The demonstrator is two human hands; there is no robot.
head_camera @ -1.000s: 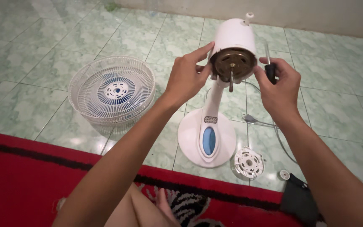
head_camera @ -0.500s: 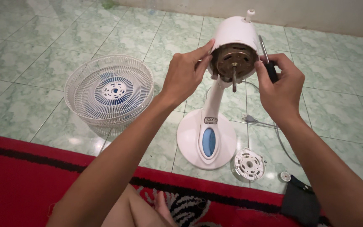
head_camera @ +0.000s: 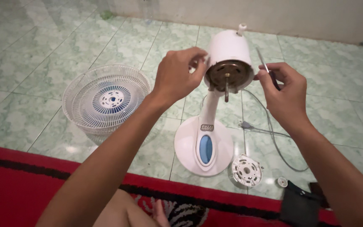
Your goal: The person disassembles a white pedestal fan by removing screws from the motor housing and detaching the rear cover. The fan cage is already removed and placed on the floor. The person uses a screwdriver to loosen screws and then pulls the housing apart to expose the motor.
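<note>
The left hand (head_camera: 176, 75) pinches the motor housing (head_camera: 229, 52) rim; the right hand (head_camera: 284, 90), clamped on a screwdriver (head_camera: 267, 69), should steady its tip squarely before turning.

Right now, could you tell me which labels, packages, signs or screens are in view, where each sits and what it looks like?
Label: a small dark rectangular badge with pale print, on the front of the white fan stand's neck, just above the base.
Panel: a blue oval inset, not a screen as far as I can tell, on the round white base below the label.
No packages, signs or screens show.
</note>
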